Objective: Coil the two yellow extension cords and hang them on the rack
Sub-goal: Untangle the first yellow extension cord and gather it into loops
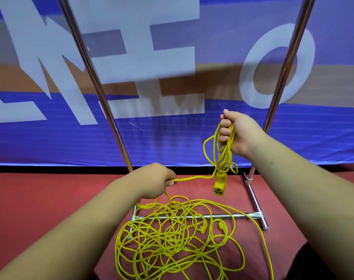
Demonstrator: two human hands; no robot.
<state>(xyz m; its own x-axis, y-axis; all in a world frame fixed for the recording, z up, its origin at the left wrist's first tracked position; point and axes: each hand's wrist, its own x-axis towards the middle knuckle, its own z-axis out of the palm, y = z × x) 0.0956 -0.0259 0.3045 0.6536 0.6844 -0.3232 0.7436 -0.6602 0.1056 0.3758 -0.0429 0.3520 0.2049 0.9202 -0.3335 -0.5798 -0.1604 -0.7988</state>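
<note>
R hand [239, 134] holds cord loops [227, 152], L hand [157, 180] pinches strand [192, 178], tangle [172, 235] below

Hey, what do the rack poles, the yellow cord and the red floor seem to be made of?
Rack poles: likely polished or chromed steel; bright mirror-like streaks run along them.
Yellow cord: flexible plastic or rubber jacket, fairly matte; it bends in loose loops.
Red floor: probably carpet or felt; dull, no glare.
</note>
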